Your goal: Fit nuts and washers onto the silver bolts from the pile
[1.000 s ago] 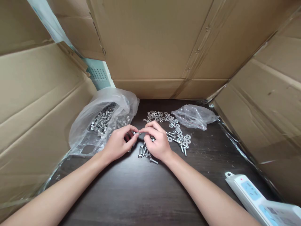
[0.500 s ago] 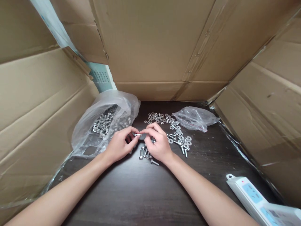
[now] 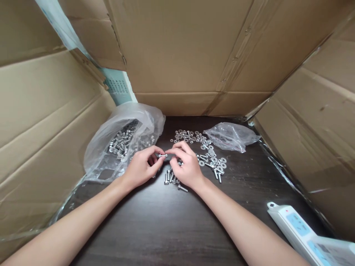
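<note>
A small metal bolt (image 3: 163,155) lies sideways between the thumb and index finger of my left hand (image 3: 142,164), closed on it in a pinch. The bolt's free end points right; whether a nut is on it is too small to tell. My right hand (image 3: 187,166) is beside that end, its index fingertip at or just above it and its thumb apart below. Under and in front of my right hand lie loose bolts (image 3: 169,176), partly hidden by its fingers. One separate bolt (image 3: 182,188) rests nearer to me.
Behind my left hand, a clear plastic bag (image 3: 93,155) holds many bolts. Washers and nuts (image 3: 212,152) with more bolts spread behind and right of my right hand. A flattened plastic bag (image 3: 233,136) lies farther right. A white power strip (image 3: 298,225) is front right. Cardboard walls (image 3: 188,48) enclose the table.
The bolt stays in my left hand's pinch. My right index fingertip has shifted slightly at the bolt's free end. The whole view moves a little with the head.
</note>
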